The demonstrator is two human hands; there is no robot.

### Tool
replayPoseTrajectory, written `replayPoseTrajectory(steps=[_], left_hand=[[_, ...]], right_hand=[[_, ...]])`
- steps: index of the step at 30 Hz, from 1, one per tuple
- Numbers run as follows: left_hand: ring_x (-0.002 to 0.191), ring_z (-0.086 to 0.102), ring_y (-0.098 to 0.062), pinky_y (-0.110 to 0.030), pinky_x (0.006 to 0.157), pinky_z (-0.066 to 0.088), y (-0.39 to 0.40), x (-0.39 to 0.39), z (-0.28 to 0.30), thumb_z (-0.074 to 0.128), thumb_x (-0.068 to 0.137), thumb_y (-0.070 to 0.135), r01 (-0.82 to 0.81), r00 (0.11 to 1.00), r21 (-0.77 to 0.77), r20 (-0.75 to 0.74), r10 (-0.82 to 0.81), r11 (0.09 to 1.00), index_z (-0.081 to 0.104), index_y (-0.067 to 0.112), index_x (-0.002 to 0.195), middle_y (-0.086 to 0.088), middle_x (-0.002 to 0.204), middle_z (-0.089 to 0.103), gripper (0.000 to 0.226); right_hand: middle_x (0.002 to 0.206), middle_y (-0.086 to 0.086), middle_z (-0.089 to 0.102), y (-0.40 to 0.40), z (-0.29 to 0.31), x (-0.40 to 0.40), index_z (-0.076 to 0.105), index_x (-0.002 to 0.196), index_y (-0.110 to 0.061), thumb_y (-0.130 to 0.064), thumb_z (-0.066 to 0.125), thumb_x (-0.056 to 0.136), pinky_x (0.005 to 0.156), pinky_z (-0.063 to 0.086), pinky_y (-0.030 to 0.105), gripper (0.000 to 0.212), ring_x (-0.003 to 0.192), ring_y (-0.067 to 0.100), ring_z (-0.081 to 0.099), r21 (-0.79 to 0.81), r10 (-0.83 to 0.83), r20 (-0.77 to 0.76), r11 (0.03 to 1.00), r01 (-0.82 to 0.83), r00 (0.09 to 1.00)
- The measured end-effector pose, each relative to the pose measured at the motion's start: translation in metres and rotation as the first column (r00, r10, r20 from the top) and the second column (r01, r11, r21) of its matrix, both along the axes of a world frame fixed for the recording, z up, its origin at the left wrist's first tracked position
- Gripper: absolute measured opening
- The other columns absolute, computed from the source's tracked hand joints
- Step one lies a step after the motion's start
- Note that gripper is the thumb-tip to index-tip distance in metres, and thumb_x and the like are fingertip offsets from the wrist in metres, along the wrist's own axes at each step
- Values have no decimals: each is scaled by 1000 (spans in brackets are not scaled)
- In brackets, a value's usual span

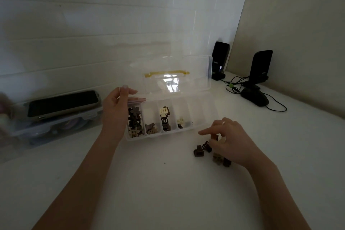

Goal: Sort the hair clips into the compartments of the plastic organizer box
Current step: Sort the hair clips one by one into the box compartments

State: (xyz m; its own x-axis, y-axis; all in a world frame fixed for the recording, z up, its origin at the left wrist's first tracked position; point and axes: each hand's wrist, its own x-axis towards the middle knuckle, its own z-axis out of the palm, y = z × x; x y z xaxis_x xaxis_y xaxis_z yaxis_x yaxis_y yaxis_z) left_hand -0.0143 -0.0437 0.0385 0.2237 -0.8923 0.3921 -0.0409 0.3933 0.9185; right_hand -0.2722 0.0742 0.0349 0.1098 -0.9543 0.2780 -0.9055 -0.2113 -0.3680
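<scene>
Hair clips [212, 152] — small claw types in dark brown, tan and cream plastic — lie in a loose cluster on the matte white table [158, 183], lower right of centre, just in front of the organizer box [201, 114]. One squarish dark clip [198, 151] sits at the cluster's left edge; a coiled dark one [206, 147] is beside it.

Organizer box: clear, thin-walled plastic, rectangular, divided into narrow compartments, centre of frame. Hinged lid [175, 73] stands upright behind, with a yellow handle [166, 73]. Leftmost compartment holds dark flower-shaped clips [134, 117]; the next, brown and tan pieces [152, 129]; the third, cream and dark clips [165, 117]; the fourth, one cream clip [180, 120]. Compartments further right appear unfilled.

Left hand [116, 110]: fingers curled round the box's left end, at the lid corner.

Right hand [229, 140]: over the cluster, index finger extended, remaining fingers pinching a small clip — its form is unclear.

Also present: a phone [63, 103] on a clear container [46, 127], left; two black speakers [221, 59] and a black mouse [254, 97] with cable, upper right.
</scene>
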Motion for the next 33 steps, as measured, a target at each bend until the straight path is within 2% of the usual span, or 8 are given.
replayPoseTrajectory(steps=[3, 9, 12, 14, 19, 24, 29, 33], left_hand=[[78, 64, -15, -36, 80, 49, -2, 1, -1, 42, 100, 32, -8, 1000, -8, 17, 8, 1000, 64, 27, 75, 5, 83, 66, 33], [68, 61, 3, -22, 70, 48, -2, -1, 0, 43, 100, 31, -19, 1000, 0, -2, 19, 1000, 63, 25, 74, 9, 83, 65, 33], [65, 62, 7, -16, 67, 48, -1, -1, 0, 42, 100, 30, -7, 1000, -14, -9, 6, 1000, 62, 23, 75, 9, 83, 65, 32], [66, 63, 4, -19, 66, 49, 0, -1, 0, 42, 100, 29, -1, 1000, -16, -14, 1, 1000, 62, 23, 75, 9, 84, 66, 33], [62, 65, 4, -15, 61, 49, 2, 1, 3, 40, 101, 26, 21, 999, -12, -31, -22, 1000, 60, 18, 77, 7, 85, 65, 32], [66, 64, 1, -18, 66, 50, -3, 6, 0, 40, 101, 30, 1, 1000, -6, -8, -1, 1000, 62, 20, 79, 5, 85, 66, 32], [60, 62, 6, -11, 60, 46, -6, 5, -1, 41, 100, 28, -23, 999, -9, -24, 22, 1000, 62, 22, 75, 8, 82, 65, 33], [68, 64, -1, -18, 66, 48, -9, 7, -2, 43, 100, 30, -18, 999, 7, -35, 19, 1000, 63, 23, 75, 6, 84, 66, 33]], right_hand=[[87, -19, 57, 1, -1, 2, 67, 104, -45, -32, 57, 80, 82, 21, 26, 28, 86, 3, 39, 22, -2, -143, 1000, 5, 990], [90, -22, 56, 0, -5, 2, 68, 93, -42, -43, 60, 83, 80, 24, 26, 13, 87, 3, 38, 27, -7, -184, 1000, 12, 983], [92, -19, 59, -2, -5, 1, 67, 91, -38, -40, 64, 83, 80, 30, 25, 9, 88, 4, 41, 38, 20, -137, 999, -15, 990], [89, -17, 60, -3, -6, 1, 66, 87, -37, -36, 67, 81, 78, 36, 22, 6, 86, 3, 44, 38, 38, -73, 999, -35, 997], [83, -16, 62, -3, -1, 0, 65, 81, -30, -24, 68, 82, 70, 41, 13, 8, 79, 2, 52, 6, 45, 177, 999, -47, 983], [85, -14, 61, -5, -4, 3, 63, 81, -27, -21, 66, 84, 71, 40, 17, 7, 82, 2, 52, 37, 32, 171, 999, -39, 985], [88, -10, 66, -2, -3, 2, 58, 85, -26, -18, 60, 88, 69, 44, 16, 9, 83, 2, 57, 34, 22, 264, 999, -32, 964], [82, -10, 66, 0, 1, 6, 60, 81, -23, -11, 64, 86, 61, 41, 9, 13, 73, 6, 56, 23, 23, 333, 999, -33, 942]])
